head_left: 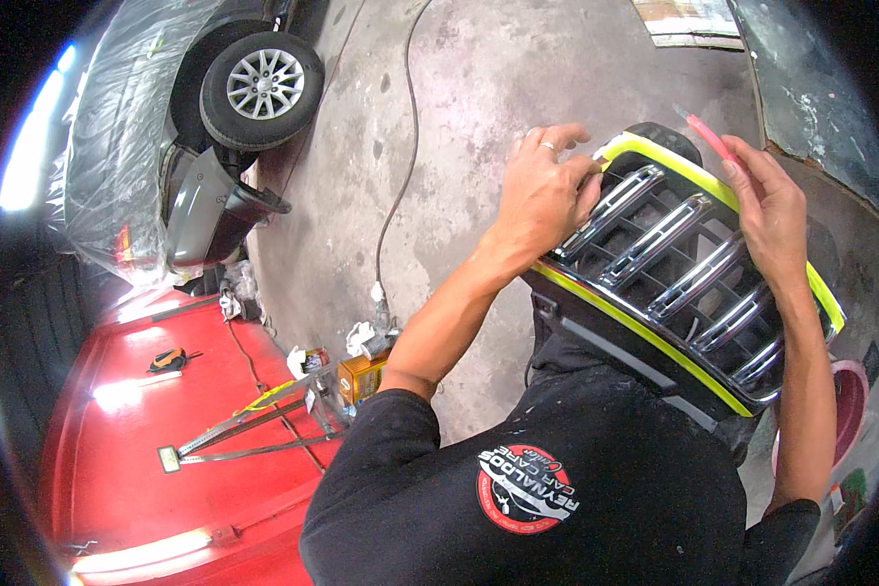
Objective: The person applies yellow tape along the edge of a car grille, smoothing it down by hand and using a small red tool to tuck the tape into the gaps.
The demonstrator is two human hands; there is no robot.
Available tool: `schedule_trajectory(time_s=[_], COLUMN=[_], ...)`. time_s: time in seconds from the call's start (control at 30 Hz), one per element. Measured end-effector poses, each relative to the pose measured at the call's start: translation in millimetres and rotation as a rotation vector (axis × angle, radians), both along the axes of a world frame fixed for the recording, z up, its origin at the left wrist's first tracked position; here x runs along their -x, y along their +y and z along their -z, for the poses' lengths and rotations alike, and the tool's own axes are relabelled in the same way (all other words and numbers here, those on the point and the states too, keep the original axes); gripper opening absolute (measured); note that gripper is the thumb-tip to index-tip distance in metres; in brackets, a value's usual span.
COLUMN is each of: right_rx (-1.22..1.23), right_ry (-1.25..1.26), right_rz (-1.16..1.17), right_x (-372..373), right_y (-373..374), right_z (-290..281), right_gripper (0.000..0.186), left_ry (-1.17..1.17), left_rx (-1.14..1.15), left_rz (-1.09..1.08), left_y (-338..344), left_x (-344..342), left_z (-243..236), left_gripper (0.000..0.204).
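Observation:
A car grille point(705, 259) with black slats and chrome bars rests tilted against my front. Bright yellow tape point(645, 356) runs along its edges. My left hand point(547, 186), wearing a ring, is closed at the upper left corner, its fingertips pinching the tape there; they partly hide that spot. My right hand point(772, 200) grips a red-pink cutter knife point(710, 137) between thumb and fingers above the grille's far edge. The knife's blade points up and to the left, apart from the tape.
A red car panel point(117, 459) at the left carries an orange-black tool point(167, 360). Beside it stands a yellow box point(359, 376). A plastic-covered car point(117, 127) with a wheel point(264, 86) is farther off. A hose point(415, 107) crosses the concrete floor. A dark board point(830, 107) lies far right.

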State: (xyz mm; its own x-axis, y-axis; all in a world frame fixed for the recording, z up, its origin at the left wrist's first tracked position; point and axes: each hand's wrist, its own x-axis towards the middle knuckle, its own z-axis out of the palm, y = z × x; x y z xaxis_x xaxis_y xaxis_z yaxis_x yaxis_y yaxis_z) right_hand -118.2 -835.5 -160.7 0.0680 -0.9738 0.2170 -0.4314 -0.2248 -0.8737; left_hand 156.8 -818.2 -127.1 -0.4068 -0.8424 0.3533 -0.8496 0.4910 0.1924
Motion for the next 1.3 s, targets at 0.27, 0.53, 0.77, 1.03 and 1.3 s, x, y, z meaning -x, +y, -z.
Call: schedule_trajectory(time_s=[0.27, 0.53, 0.77, 1.03, 1.3], right_rx=[0.004, -0.078, -0.104, -0.238, -0.177], right_ry=[-0.008, 0.088, 0.09, -0.114, -0.113], right_rz=[0.008, 0.155, 0.224, 0.247, 0.298], right_x=[2.9, 7.4, 52.4, 67.9, 75.6], right_y=[0.1, -1.8, 0.6, 6.3, 13.3], right_z=[0.4, 0.4, 3.1, 10.6, 12.0], right_gripper=[0.026, 0.032, 0.036, 0.035, 0.037], left_ry=[0.642, 1.031, 1.186, 1.422, 1.041], left_rx=[-0.258, -0.623, -1.195, -1.289, -1.391], left_rz=[-0.347, -0.838, -0.745, -0.42, -0.391], left_y=[6.2, 13.0, 127.3, 186.4, 168.8], left_x=[-34.0, -123.4, -98.6, -49.5, -125.0], left_z=[-3.3, 91.5, 212.8, 160.4, 109.4], left_gripper=[0.02, 0.042, 0.027, 0.027, 0.033])
